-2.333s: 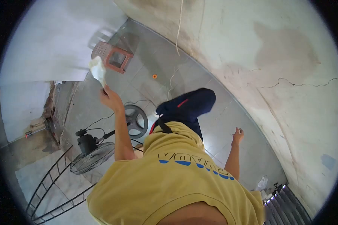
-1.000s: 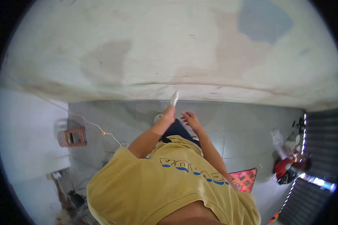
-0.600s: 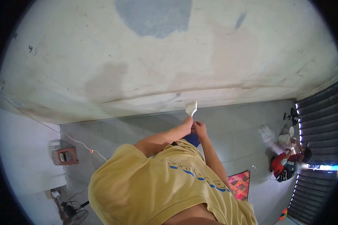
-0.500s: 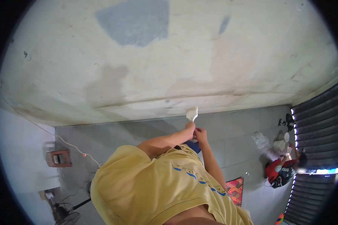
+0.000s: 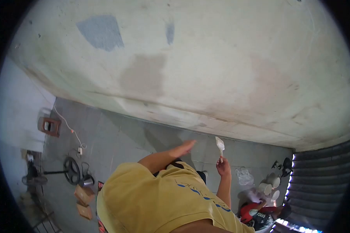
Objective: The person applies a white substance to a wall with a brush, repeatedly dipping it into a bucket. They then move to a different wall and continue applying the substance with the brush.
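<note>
My right hand (image 5: 223,167) is closed round the handle of a flat, pale paintbrush (image 5: 220,144). Its wide whitish head points up toward the foot of the wall, apart from the surface. To the left, my left hand (image 5: 186,148) reaches out over the floor with its fingers stretched and nothing in them, a little blurred. In front of both hands rises a pale, stained wall (image 5: 206,66). It carries a grey patch (image 5: 102,33), a smaller grey mark (image 5: 170,32) and a darker, damp-looking area (image 5: 144,74).
At right a person in red and black (image 5: 256,215) crouches by several white tubs (image 5: 265,188) and a clear plastic bag (image 5: 244,176). A brown stool (image 5: 50,126), a white cord (image 5: 68,126), a fan (image 5: 34,179) and cardboard boxes (image 5: 84,194) are at left. Dark shutters (image 5: 319,186) stand far right.
My hands, together before, have moved apart. The paintbrush has gone right and down in my right hand. My view has swung, so more of the floor's left side shows.
</note>
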`<action>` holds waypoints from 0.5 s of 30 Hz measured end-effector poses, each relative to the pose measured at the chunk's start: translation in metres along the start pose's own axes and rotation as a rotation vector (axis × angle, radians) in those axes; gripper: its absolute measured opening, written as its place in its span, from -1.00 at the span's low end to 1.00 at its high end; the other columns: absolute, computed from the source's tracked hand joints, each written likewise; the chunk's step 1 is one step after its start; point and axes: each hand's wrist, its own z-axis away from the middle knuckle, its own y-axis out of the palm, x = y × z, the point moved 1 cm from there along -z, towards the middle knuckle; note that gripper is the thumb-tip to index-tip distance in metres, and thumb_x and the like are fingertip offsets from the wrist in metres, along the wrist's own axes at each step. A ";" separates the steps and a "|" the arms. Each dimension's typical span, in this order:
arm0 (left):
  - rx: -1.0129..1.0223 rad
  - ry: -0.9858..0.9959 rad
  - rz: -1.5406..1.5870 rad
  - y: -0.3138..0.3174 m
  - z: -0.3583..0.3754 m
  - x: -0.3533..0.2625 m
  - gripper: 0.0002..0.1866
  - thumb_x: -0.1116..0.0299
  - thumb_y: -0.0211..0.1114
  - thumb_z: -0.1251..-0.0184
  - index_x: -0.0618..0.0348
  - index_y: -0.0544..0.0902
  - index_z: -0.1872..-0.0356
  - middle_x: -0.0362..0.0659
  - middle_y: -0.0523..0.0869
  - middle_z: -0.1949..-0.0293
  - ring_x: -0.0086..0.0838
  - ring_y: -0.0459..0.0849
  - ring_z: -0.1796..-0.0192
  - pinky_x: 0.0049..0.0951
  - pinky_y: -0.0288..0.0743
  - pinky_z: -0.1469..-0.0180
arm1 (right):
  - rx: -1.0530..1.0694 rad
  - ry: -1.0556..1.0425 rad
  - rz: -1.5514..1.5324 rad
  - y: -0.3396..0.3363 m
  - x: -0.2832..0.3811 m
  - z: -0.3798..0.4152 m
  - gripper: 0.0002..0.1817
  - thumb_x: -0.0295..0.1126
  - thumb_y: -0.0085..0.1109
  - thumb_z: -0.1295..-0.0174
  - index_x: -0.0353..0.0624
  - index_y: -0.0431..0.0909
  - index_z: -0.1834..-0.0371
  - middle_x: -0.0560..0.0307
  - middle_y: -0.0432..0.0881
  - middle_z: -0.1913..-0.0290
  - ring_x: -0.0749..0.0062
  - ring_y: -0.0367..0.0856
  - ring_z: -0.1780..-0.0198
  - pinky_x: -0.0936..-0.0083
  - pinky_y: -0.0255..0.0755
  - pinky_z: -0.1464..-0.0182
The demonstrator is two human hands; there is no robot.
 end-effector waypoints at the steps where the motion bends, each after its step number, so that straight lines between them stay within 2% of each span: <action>1: -0.147 0.097 -0.007 -0.015 -0.010 0.016 -0.66 -0.06 0.15 -0.30 0.01 0.54 0.26 -0.30 0.46 0.49 -0.45 0.39 0.47 -0.31 0.27 0.40 | -0.025 0.009 -0.100 -0.029 0.012 -0.003 -0.84 -0.26 0.19 -0.25 -0.08 0.60 0.23 0.28 0.51 0.55 0.50 0.51 0.48 0.55 0.47 0.34; 2: -0.170 0.166 -0.074 -0.042 -0.024 0.039 -0.62 -0.06 0.12 -0.32 0.04 0.58 0.21 -0.24 0.54 0.42 -0.42 0.46 0.41 -0.23 0.29 0.43 | -0.015 0.021 -0.084 -0.060 0.028 -0.006 -0.84 -0.26 0.19 -0.25 -0.08 0.60 0.23 0.28 0.51 0.55 0.50 0.51 0.48 0.55 0.47 0.34; 3: -0.133 0.178 0.031 -0.089 -0.084 0.103 -0.61 -0.08 0.11 -0.31 0.05 0.57 0.18 -0.24 0.54 0.41 -0.41 0.45 0.38 -0.20 0.29 0.44 | -0.028 0.031 -0.101 -0.095 0.040 -0.008 -0.85 -0.26 0.18 -0.26 -0.07 0.59 0.27 0.29 0.50 0.56 0.50 0.51 0.49 0.55 0.47 0.37; 4: -0.424 0.089 -0.194 -0.097 -0.030 0.102 -0.63 -0.08 0.11 -0.28 0.01 0.55 0.23 -0.25 0.47 0.51 -0.44 0.40 0.46 -0.24 0.25 0.47 | -0.048 0.041 -0.134 -0.131 0.044 -0.010 -0.86 -0.26 0.18 -0.26 -0.06 0.59 0.30 0.29 0.49 0.56 0.51 0.51 0.49 0.55 0.47 0.40; 5: -0.701 -0.062 0.103 -0.092 0.015 0.112 -0.67 -0.04 0.15 -0.25 0.02 0.53 0.41 -0.27 0.39 0.61 -0.43 0.35 0.58 -0.25 0.21 0.52 | -0.058 0.054 -0.149 -0.172 0.050 -0.014 -0.86 -0.26 0.18 -0.26 -0.06 0.59 0.30 0.29 0.49 0.56 0.51 0.51 0.49 0.55 0.47 0.40; 6: -0.737 -0.169 0.412 -0.091 0.052 0.121 -0.66 0.00 0.16 -0.24 0.04 0.49 0.52 -0.24 0.35 0.67 -0.44 0.31 0.65 -0.28 0.16 0.60 | -0.144 0.079 -0.084 -0.213 0.065 -0.022 -0.87 -0.26 0.17 -0.27 -0.04 0.58 0.33 0.30 0.48 0.58 0.51 0.50 0.52 0.57 0.45 0.45; 7: -0.809 -0.130 0.478 -0.087 0.072 0.137 -0.71 0.12 0.18 -0.19 0.14 0.49 0.50 -0.19 0.40 0.66 -0.42 0.34 0.66 -0.28 0.18 0.62 | -0.225 0.099 -0.022 -0.246 0.084 -0.028 -0.87 -0.26 0.16 -0.28 -0.02 0.58 0.37 0.30 0.47 0.60 0.51 0.49 0.54 0.59 0.43 0.50; 8: -0.881 -0.086 0.536 -0.085 0.088 0.160 -0.77 0.25 0.19 -0.14 0.24 0.50 0.48 -0.14 0.44 0.65 -0.40 0.37 0.67 -0.29 0.21 0.64 | -0.354 0.034 -0.024 -0.269 0.099 -0.031 -0.86 -0.28 0.12 -0.30 -0.03 0.54 0.39 0.32 0.47 0.59 0.54 0.46 0.57 0.59 0.37 0.52; 9: -0.833 -0.106 0.423 -0.081 0.102 0.180 -0.76 0.26 0.20 -0.13 0.26 0.49 0.47 -0.13 0.44 0.65 -0.40 0.38 0.66 -0.29 0.23 0.63 | -0.490 -0.025 -0.025 -0.294 0.110 -0.030 -0.84 -0.30 0.09 -0.32 -0.04 0.51 0.42 0.35 0.47 0.59 0.57 0.43 0.59 0.58 0.30 0.54; 10: -0.788 -0.138 0.309 -0.070 0.121 0.205 -0.76 0.28 0.21 -0.12 0.29 0.48 0.45 -0.12 0.45 0.65 -0.39 0.39 0.66 -0.29 0.25 0.62 | -0.483 -0.069 -0.001 -0.324 0.128 -0.029 -0.83 -0.31 0.09 -0.29 -0.01 0.49 0.47 0.33 0.42 0.64 0.56 0.37 0.64 0.61 0.25 0.58; 11: -0.829 -0.184 0.225 -0.056 0.133 0.236 -0.75 0.28 0.21 -0.12 0.31 0.49 0.42 -0.11 0.46 0.64 -0.39 0.39 0.67 -0.28 0.27 0.62 | -0.479 -0.108 0.025 -0.345 0.141 -0.027 -0.81 -0.33 0.10 -0.26 0.02 0.47 0.53 0.32 0.37 0.68 0.55 0.30 0.68 0.63 0.20 0.62; 12: -0.866 -0.223 0.149 -0.041 0.141 0.259 -0.75 0.28 0.21 -0.11 0.32 0.51 0.38 -0.10 0.48 0.63 -0.39 0.39 0.67 -0.28 0.29 0.61 | -0.570 -0.100 -0.004 -0.353 0.157 -0.020 -0.80 -0.32 0.09 -0.27 0.03 0.45 0.55 0.32 0.35 0.69 0.55 0.29 0.69 0.62 0.17 0.63; 14: -0.772 -0.369 0.273 0.006 0.167 0.279 -0.70 0.27 0.23 -0.11 0.35 0.56 0.27 -0.02 0.59 0.56 -0.34 0.50 0.62 -0.23 0.40 0.56 | -0.669 -0.089 -0.017 -0.367 0.190 -0.005 -0.78 -0.31 0.07 -0.27 0.03 0.43 0.57 0.32 0.33 0.69 0.55 0.28 0.69 0.60 0.14 0.63; 15: -0.771 -0.378 0.276 0.026 0.175 0.289 -0.70 0.27 0.23 -0.11 0.35 0.56 0.27 -0.02 0.59 0.56 -0.34 0.50 0.62 -0.23 0.40 0.56 | -0.775 -0.109 -0.082 -0.374 0.204 -0.001 -0.77 -0.31 0.04 -0.28 0.02 0.43 0.56 0.31 0.34 0.68 0.53 0.29 0.68 0.57 0.17 0.63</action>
